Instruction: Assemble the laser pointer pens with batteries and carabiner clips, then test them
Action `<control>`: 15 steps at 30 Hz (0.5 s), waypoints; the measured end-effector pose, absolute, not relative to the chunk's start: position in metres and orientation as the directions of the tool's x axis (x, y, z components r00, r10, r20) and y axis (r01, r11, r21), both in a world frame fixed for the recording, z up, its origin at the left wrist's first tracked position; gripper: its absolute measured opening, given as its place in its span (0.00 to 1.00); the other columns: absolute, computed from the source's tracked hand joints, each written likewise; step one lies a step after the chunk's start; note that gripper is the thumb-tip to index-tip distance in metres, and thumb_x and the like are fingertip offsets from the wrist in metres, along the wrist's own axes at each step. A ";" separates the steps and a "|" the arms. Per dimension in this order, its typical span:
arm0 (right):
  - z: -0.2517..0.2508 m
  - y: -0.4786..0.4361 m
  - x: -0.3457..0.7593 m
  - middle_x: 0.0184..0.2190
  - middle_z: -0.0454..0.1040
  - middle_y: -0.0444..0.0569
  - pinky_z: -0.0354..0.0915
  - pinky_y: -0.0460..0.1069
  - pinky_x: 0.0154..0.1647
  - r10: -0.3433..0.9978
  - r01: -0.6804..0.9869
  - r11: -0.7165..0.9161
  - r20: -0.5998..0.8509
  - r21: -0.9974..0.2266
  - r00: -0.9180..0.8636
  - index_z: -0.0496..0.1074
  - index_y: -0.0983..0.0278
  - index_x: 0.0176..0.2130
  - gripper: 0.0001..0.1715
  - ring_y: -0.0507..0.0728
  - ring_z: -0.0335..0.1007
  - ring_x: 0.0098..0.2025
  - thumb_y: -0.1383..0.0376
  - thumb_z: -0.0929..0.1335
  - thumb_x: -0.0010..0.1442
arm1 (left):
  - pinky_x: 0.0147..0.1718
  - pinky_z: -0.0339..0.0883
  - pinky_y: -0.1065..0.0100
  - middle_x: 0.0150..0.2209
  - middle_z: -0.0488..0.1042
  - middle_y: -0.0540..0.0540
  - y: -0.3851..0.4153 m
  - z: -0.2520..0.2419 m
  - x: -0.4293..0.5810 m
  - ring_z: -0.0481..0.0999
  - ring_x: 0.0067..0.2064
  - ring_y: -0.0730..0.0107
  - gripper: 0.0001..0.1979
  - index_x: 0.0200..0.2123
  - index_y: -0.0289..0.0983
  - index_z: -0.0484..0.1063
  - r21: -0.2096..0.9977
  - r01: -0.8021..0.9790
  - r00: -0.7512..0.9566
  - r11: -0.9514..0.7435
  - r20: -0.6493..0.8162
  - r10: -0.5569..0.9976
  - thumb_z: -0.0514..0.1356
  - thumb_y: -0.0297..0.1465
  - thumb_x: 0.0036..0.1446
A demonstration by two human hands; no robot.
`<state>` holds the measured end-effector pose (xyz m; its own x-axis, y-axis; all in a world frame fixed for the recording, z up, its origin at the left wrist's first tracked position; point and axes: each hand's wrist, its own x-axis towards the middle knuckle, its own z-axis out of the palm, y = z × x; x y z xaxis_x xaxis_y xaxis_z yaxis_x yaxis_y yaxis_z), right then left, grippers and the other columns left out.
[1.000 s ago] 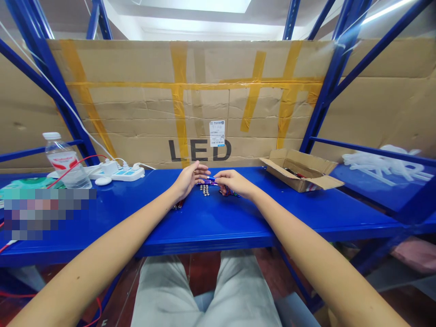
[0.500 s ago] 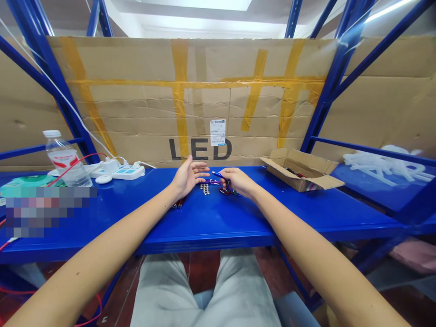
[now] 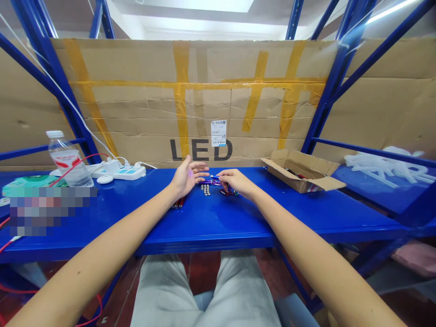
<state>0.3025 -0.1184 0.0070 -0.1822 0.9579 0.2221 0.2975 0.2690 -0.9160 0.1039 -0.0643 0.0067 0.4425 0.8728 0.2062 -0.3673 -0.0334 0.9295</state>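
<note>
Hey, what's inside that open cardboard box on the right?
Dark and red items, too small to identify, show inside the cardboard box. Its near side covers part of the bottom, so anything there can't be seen.

"LED" (image 3: 195, 150) on cardboard (image 3: 143, 118); white label (image 3: 218, 131) print too small.

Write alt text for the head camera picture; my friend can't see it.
A person's right hand holds a slim blue object near the open left hand, over a blue table. Small silvery pieces lie in rows on it; an open cardboard box sits at right.
</note>
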 end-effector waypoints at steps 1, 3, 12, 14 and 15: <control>0.008 -0.120 0.302 0.14 0.65 0.41 0.54 0.46 0.22 0.958 0.311 0.269 0.220 -0.912 -0.184 0.73 0.66 0.30 0.08 0.50 0.59 0.19 0.69 0.64 0.52 | 0.36 0.71 0.62 0.43 0.77 0.33 -0.064 0.007 0.104 0.78 0.42 0.56 0.32 0.41 0.31 0.74 0.928 -0.370 0.438 -0.035 0.207 0.875 0.45 0.54 0.62; 0.010 -0.122 0.301 0.14 0.64 0.41 0.54 0.46 0.22 0.959 0.335 0.268 0.219 -0.903 -0.178 0.73 0.66 0.29 0.08 0.50 0.58 0.19 0.69 0.64 0.52 | 0.37 0.71 0.62 0.43 0.77 0.33 -0.063 0.007 0.103 0.78 0.43 0.55 0.33 0.41 0.31 0.75 0.926 -0.375 0.430 -0.036 0.208 0.879 0.45 0.54 0.62; 0.010 -0.120 0.301 0.15 0.63 0.41 0.53 0.46 0.22 0.952 0.309 0.300 0.264 -0.902 -0.155 0.68 0.64 0.24 0.06 0.50 0.56 0.19 0.68 0.64 0.51 | 0.39 0.72 0.61 0.45 0.77 0.30 -0.060 0.009 0.099 0.77 0.46 0.53 0.34 0.41 0.30 0.76 0.936 -0.343 0.406 -0.074 0.218 0.887 0.46 0.54 0.61; 0.009 -0.118 0.302 0.14 0.63 0.41 0.53 0.46 0.22 0.949 0.307 0.308 0.269 -0.901 -0.164 0.67 0.64 0.23 0.07 0.50 0.56 0.19 0.68 0.64 0.51 | 0.39 0.72 0.61 0.44 0.77 0.30 -0.059 0.009 0.098 0.77 0.45 0.53 0.34 0.41 0.30 0.76 0.934 -0.350 0.410 -0.073 0.223 0.885 0.46 0.55 0.61; 0.008 -0.118 0.302 0.15 0.63 0.41 0.54 0.46 0.22 0.948 0.303 0.309 0.267 -0.902 -0.171 0.66 0.64 0.22 0.08 0.50 0.57 0.19 0.68 0.64 0.51 | 0.40 0.72 0.60 0.44 0.77 0.31 -0.059 0.009 0.097 0.77 0.45 0.53 0.34 0.41 0.30 0.76 0.932 -0.356 0.414 -0.070 0.224 0.882 0.46 0.55 0.61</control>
<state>0.3021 -0.1177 0.0084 -0.1713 0.9483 0.2672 0.3032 0.3088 -0.9015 0.0974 -0.0585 0.0092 0.4143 0.8821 0.2243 -0.3560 -0.0697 0.9319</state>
